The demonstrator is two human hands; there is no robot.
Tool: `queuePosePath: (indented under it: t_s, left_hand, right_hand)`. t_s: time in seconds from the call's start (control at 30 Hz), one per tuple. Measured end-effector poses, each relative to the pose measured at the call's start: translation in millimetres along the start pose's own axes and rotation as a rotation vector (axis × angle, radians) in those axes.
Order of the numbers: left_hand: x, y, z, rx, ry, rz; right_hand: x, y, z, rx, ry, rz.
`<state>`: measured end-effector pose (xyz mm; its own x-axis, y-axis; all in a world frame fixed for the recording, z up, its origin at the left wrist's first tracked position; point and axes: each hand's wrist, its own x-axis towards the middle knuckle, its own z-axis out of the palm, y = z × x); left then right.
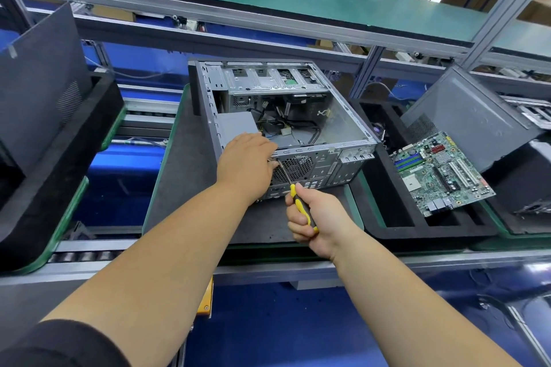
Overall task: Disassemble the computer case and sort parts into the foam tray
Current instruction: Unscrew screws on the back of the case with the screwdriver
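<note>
Left hand: I rest it on the computer case rear edge, fingers curled over it.
Right hand: I grip the screwdriver, tip at the rear panel.
Foam tray: motherboard lies inside.

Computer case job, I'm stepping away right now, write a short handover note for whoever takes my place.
Right hand grips the yellow-and-black screwdriver, its tip at the upper left of the case's rear panel beside the fan grille.
Left hand rests on the rear top edge of the case, steadying it; whether it pinches anything is not clear.
Done: side panel off, motherboard out and lying in the foam tray to the right.
Left: power supply, cables and drive cage remain inside; remove them and sort into the tray.
</note>
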<state>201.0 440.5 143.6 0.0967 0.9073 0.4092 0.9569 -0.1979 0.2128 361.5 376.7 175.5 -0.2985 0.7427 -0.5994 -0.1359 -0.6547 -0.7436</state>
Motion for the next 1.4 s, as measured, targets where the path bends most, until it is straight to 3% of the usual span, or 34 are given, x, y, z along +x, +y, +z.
queuePosePath:
  t_s: [0.13,0.23,0.4,0.5,0.57,0.63,0.73,0.8,0.97,1.1,1.23,1.3,1.4]
  left_hand:
    - [0,0,0,-0.004,-0.008,-0.002]
    - [1,0,0,-0.003,-0.007,0.001]
    - [1,-1,0,-0.017,-0.020,-0.006]
    - [1,-2,-1,-0.026,-0.036,-0.003]
    - [1,-2,-2,-0.032,-0.043,0.003]
    - [1,-3,-2,-0.035,-0.044,0.007]
    - [1,-3,-3,-0.024,-0.043,0.016]
    - [0,-2,-4,-0.023,-0.044,0.017]
    - [-1,-3,-4,-0.011,-0.063,0.024]
    - [-1,-3,-3,-0.010,-0.065,0.020]
    - [-1,-3,-3,-0.014,-0.065,0.013]
    - [0,-3,-2,-0.019,-0.072,0.005]
    - [0,-3,-2,-0.015,-0.073,0.001]
  right_hand:
    - [0,-5,13,-0.677,0.297,-0.137]
    - [-1,-4,13,-1.207,0.417,-0.293]
    - [5,-1,22,-1.684,0.591,-0.334]
    - [7,-6,21,-1.667,0.554,-0.337]
    - [5,-9,16,-1.484,0.500,-0.347]
    - [4,-13,8,-1.143,0.408,-0.266]
    - [0,-17,-1,-0.327,0.174,0.047]
    - [-3,-16,-7,0.043,0.011,0.195]
    - [-5,-9,-4,0.244,-0.091,0.200]
    - [-4,-4,2,0.133,-0.022,0.123]
    - [-1,-1,10,-0.237,0.182,0.014]
    - [-1,-4,14,-0.556,0.303,-0.063]
    - [-2,0,14,-1.280,0.482,-0.273]
